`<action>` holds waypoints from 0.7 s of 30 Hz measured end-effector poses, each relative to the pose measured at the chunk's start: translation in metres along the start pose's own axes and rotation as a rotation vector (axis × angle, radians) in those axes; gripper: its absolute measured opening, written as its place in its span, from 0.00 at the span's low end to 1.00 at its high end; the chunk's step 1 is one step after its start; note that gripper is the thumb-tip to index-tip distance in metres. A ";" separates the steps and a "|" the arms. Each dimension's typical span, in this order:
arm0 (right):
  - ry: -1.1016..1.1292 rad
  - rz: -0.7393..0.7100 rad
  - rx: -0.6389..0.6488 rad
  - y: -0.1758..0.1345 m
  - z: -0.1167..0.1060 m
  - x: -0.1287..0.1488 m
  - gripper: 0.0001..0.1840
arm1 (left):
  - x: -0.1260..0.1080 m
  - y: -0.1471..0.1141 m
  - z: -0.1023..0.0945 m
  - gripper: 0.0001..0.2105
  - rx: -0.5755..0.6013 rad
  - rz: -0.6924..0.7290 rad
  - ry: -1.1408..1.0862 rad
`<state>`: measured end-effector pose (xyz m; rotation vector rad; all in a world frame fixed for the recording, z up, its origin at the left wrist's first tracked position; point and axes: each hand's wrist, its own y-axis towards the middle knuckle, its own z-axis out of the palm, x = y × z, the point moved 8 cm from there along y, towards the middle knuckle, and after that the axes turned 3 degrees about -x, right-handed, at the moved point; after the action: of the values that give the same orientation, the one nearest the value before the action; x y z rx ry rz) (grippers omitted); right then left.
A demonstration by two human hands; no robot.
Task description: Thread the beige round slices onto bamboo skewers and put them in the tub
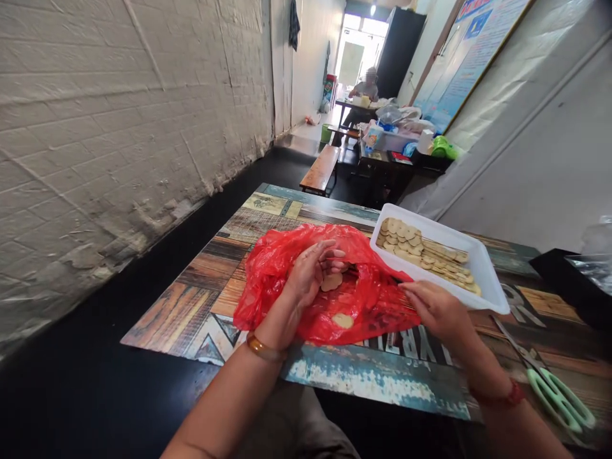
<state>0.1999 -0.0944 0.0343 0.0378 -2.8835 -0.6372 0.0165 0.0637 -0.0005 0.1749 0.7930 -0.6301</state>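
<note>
A red plastic bag [272, 261] lies spread on the table, its mouth turned towards me. Pale, flower-edged flat slices show in it: one slice [331, 282] by my left fingers, another slice [342, 320] nearer the front. Thin sticks are partly visible inside. My left hand [310, 271] is over the bag's mouth, palm turned inward, fingers apart and loosely bent, gripping nothing that I can see. At the bag's right edge my right hand [437, 309] pinches the red plastic between thumb and fingers. Behind it stands a white plastic tub [488, 261] with rows of skewered slices [421, 255].
Green-handled scissors [559, 395] lie at the table's right, near my right wrist. A black box [568, 280] stands at the far right. Beyond the patterned table [191, 287] are a wooden bench [322, 169], a cluttered table [392, 156] and a seated person [367, 86].
</note>
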 end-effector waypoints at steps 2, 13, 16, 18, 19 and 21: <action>-0.042 0.022 -0.019 -0.021 0.008 -0.007 0.15 | 0.000 0.000 0.002 0.19 0.016 -0.001 0.024; -0.145 0.086 -0.089 -0.071 0.023 -0.032 0.12 | 0.004 -0.006 0.016 0.18 0.146 0.011 0.121; -0.168 0.100 -0.130 -0.069 0.024 -0.029 0.12 | 0.006 -0.008 0.018 0.18 0.131 0.010 0.133; -0.175 0.101 -0.149 -0.067 0.023 -0.025 0.12 | 0.005 -0.012 0.017 0.18 0.112 0.032 0.160; -0.174 0.100 -0.158 -0.066 0.022 -0.023 0.12 | 0.004 -0.016 0.015 0.18 0.097 0.044 0.186; -0.162 0.091 -0.174 -0.065 0.020 -0.020 0.12 | 0.001 -0.025 0.009 0.18 0.053 0.071 0.264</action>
<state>0.2145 -0.1434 -0.0145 -0.1767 -2.9483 -0.9093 0.0078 0.0394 0.0069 0.3382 1.0207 -0.5680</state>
